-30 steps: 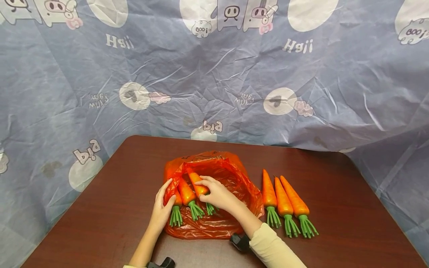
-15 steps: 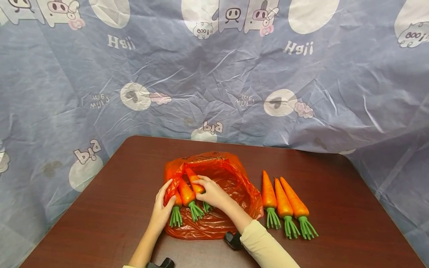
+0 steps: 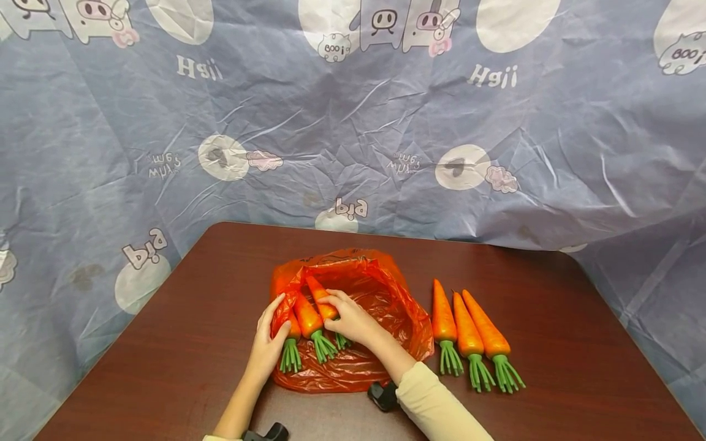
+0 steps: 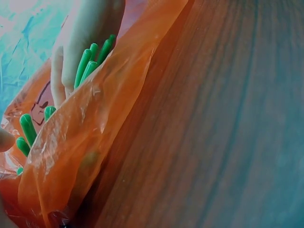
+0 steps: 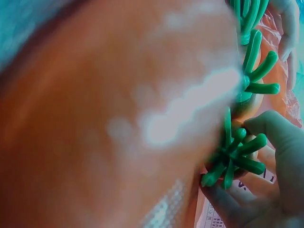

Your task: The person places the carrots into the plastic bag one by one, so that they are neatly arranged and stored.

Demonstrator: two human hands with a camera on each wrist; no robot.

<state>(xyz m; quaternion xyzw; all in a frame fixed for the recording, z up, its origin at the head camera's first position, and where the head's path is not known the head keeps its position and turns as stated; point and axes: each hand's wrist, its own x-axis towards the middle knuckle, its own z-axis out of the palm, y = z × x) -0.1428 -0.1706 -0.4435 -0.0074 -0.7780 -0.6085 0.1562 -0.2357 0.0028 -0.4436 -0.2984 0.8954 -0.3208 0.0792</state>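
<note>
An orange-red plastic bag (image 3: 353, 371) lies on the table with its mouth open towards me. Three carrots sit side by side in its left part, tips inward and green stem ends facing me. My left hand (image 3: 266, 348) holds the bag's left rim, fingers and thumb around the edge by the leftmost carrot (image 3: 295, 331). The middle carrot (image 3: 307, 315) lies between my hands. My right hand (image 3: 353, 320) grips the rightmost one, a carrot (image 3: 317, 290) with its tip inside the bag. In the right wrist view, thumb and fingers surround its green stems (image 5: 232, 154); blurred film covers much of that view.
Three more carrots (image 3: 467, 331) lie in a row on the brown table (image 3: 573, 343), right of the bag. Behind the table hangs a blue patterned cloth (image 3: 342, 122). Black wrist devices (image 3: 383, 395) sit at both wrists.
My right hand has moved slightly left and away from me, pushing its carrot a little deeper into the bag. During the last half second both hands stay nearly still; the left keeps its place.
</note>
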